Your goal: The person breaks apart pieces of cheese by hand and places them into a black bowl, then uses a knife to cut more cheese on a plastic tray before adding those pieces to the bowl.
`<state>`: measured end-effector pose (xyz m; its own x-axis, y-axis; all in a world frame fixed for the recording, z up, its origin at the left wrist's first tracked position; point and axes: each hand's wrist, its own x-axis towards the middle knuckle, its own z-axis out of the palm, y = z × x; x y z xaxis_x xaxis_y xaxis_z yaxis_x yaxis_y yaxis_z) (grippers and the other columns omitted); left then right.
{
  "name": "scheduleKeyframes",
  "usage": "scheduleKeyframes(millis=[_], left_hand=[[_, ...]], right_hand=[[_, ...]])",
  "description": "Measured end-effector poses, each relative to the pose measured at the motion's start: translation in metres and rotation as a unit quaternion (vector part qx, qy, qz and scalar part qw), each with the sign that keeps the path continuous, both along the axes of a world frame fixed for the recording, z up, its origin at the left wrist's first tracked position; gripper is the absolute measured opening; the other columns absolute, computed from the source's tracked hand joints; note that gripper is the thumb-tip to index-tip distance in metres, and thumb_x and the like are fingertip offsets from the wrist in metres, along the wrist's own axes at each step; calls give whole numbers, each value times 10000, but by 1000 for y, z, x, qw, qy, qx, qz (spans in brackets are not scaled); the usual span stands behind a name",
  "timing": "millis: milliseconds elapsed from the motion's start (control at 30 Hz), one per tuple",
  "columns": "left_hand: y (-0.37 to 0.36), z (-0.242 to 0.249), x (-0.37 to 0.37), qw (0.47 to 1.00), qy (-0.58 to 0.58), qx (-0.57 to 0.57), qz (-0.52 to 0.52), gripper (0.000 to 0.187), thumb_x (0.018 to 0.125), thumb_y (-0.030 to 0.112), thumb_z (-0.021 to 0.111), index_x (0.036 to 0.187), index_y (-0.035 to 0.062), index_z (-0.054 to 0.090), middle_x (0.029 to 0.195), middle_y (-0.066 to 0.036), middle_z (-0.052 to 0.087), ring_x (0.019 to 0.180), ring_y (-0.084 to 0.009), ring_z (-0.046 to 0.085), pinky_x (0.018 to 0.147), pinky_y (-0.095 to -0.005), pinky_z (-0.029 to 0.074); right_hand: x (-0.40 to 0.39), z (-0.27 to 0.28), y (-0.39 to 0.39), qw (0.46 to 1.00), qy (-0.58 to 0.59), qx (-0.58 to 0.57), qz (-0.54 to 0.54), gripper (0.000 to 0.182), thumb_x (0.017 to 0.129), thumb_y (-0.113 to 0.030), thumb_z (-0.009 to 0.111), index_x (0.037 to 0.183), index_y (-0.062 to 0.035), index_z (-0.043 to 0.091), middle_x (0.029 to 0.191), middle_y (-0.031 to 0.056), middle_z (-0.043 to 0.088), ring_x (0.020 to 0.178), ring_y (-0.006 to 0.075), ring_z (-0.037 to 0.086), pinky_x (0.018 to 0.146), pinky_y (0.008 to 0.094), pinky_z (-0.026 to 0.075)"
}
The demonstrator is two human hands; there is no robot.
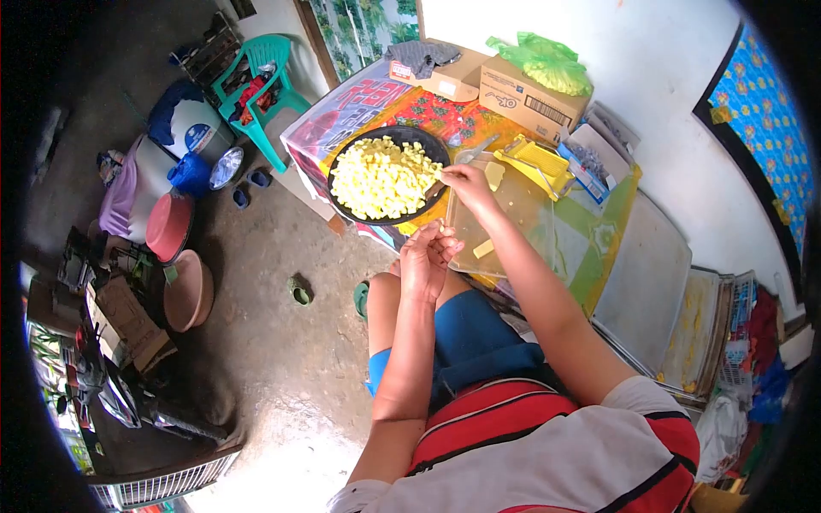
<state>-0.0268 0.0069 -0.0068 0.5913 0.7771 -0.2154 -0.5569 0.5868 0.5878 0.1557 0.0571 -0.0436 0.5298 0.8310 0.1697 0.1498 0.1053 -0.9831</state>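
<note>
A round black pan (pixel 443 150) on the table is heaped with small pale-yellow cut pieces (pixel 385 178). At its right rim is my right hand (pixel 469 185), thumb and fingers pinched together. Whatever is in that pinch is too small to make out. My left hand (pixel 425 258) is in front of the pan, above my lap, with its fingers curled in; I cannot see whether they hold anything. Beside my right hand lies a translucent board or tray (pixel 522 224) bearing a yellow block (pixel 495 175) and a smaller yellow strip (pixel 483 249). A spoon-like utensil (pixel 475 150) rests behind them.
A yellow plastic tray (pixel 537 164) and a blue-white box (pixel 586 175) stand at the table's right. Cardboard boxes (pixel 526 98) and a green plastic bag (pixel 547 67) are at the back. A green chair (pixel 256 85), basins (pixel 188 291) and slippers (pixel 299 291) are leftward.
</note>
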Motion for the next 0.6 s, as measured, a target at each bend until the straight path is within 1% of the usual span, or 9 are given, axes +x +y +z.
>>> scheduleKeyframes(millis=[67, 167, 267, 300, 333, 367, 400, 500, 600], left_hand=[[1, -6, 0, 1000, 2, -1, -4, 168, 873, 158, 574, 947, 8, 595, 781, -84, 634, 656, -162, 624, 701, -351, 567], [4, -1, -3, 1000, 19, 0, 10, 174, 874, 149, 570, 959, -2, 588, 778, -97, 630, 631, -167, 613, 658, -340, 558], [13, -7, -7, 999, 21, -10, 24, 169, 877, 148, 565, 958, 2, 591, 778, -98, 630, 619, -167, 609, 632, -331, 554], [15, -8, -9, 999, 18, -17, 29, 165, 878, 149, 563, 955, 6, 593, 778, -95, 630, 620, -166, 609, 630, -330, 553], [17, -10, -11, 999, 25, -12, 30, 159, 876, 153, 569, 955, 18, 597, 790, -83, 630, 626, -164, 606, 622, -325, 547], [18, -11, -14, 999, 32, -7, 31, 153, 875, 158, 575, 956, 30, 602, 801, -71, 629, 632, -163, 603, 613, -321, 541], [19, -12, -16, 999, 40, -3, 32, 147, 874, 162, 580, 956, 43, 606, 813, -59, 629, 638, -161, 599, 604, -316, 534], [22, -11, -19, 993, 92, 37, 67, 151, 872, 171, 597, 957, 47, 609, 814, -50, 628, 637, -142, 594, 612, -307, 533], [25, -4, -19, 984, 123, 88, 98, 157, 868, 183, 616, 950, 49, 615, 815, -45, 630, 645, -125, 590, 603, -292, 530]], right_hand=[[14, -41, 45, 997, -76, 16, -20, 243, 767, -205, 671, 908, -8, 673, 799, 98, 676, 725, 177, 645, 648, 298, 502], [1, -18, 54, 988, -110, -112, 5, 242, 723, -209, 693, 869, -17, 678, 758, 126, 666, 733, 203, 655, 670, 310, 505], [5, -12, 54, 968, -201, -151, 23, 318, 715, -261, 725, 900, -9, 666, 818, 133, 670, 771, 186, 644, 680, 330, 499], [1, -13, 55, 969, -217, -118, -32, 310, 741, -232, 716, 955, -19, 649, 887, 112, 666, 794, 174, 637, 679, 314, 508], [2, -12, 54, 989, -93, -111, 7, 303, 760, -211, 701, 983, -15, 639, 916, 107, 659, 797, 170, 635, 685, 304, 512], [4, -13, 50, 993, 33, -103, 45, 298, 780, -190, 686, 1011, -11, 629, 945, 102, 653, 801, 167, 633, 692, 295, 515], [1, -4, 41, 979, 159, -95, 82, 294, 800, -169, 670, 1040, -7, 619, 974, 97, 647, 804, 164, 630, 698, 285, 519], [-11, 30, -5, 927, 306, -40, 213, 293, 850, -108, 612, 1093, 53, 583, 1018, 107, 631, 835, 169, 632, 757, 252, 525], [-30, 61, -44, 907, 351, -29, 230, 259, 864, -43, 565, 1103, 54, 581, 1042, 115, 625, 854, 165, 633, 786, 273, 534]])
